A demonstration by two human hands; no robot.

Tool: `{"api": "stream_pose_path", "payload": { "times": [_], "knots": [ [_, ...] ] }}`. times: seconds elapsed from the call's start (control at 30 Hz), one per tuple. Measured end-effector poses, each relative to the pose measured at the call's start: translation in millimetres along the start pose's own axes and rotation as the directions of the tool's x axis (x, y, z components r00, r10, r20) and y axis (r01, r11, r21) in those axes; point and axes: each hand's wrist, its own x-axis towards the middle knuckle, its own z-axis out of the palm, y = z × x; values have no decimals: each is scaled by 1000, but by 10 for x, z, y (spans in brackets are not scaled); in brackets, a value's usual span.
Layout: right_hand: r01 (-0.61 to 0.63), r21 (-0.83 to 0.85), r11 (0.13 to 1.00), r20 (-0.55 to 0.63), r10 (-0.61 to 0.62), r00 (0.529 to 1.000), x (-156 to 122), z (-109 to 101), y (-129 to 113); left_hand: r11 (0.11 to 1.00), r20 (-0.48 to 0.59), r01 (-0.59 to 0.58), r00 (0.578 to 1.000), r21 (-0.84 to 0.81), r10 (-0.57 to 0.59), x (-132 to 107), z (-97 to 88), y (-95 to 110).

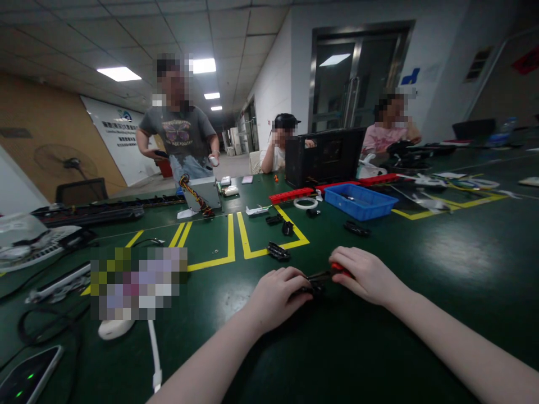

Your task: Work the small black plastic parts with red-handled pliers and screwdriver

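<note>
Grip of the left hand (275,297) is closed on a small black part (315,289) on the desk (421,336). The right hand (366,275) clasps a red-handled screwdriver (324,275) touching that part, well in front of the blue tray (362,212), which holds something small and unclear.

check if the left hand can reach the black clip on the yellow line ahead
Probably yes: only bare table lies between the black clip and the left hand, which holds a small black piece; the right hand holds a red-handled tool.

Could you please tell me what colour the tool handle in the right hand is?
The tool handle is red, seen best in the head view.
</note>
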Motion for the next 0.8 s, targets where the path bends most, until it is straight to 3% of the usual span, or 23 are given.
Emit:
{"api": "stream_pose_path", "payload": {
  "times": [0.3, 0.53, 0.8],
  "knots": [
    [50, -56, 997, -135, -58, 989, 16, -3, -11, 986, -65, 8, 998, -168, -19, -9, -21, 7],
    [6, -39, 999, -40, -8, 999, 18, 2, -34, 984, -91, -8, 996, -180, -9, -18, 17, -12],
    [34, -66, 997, -19, -35, 999, 13, 3, -53, 986, -92, 3, 996, -165, -18, -23, 37, -27]
  ]
}}
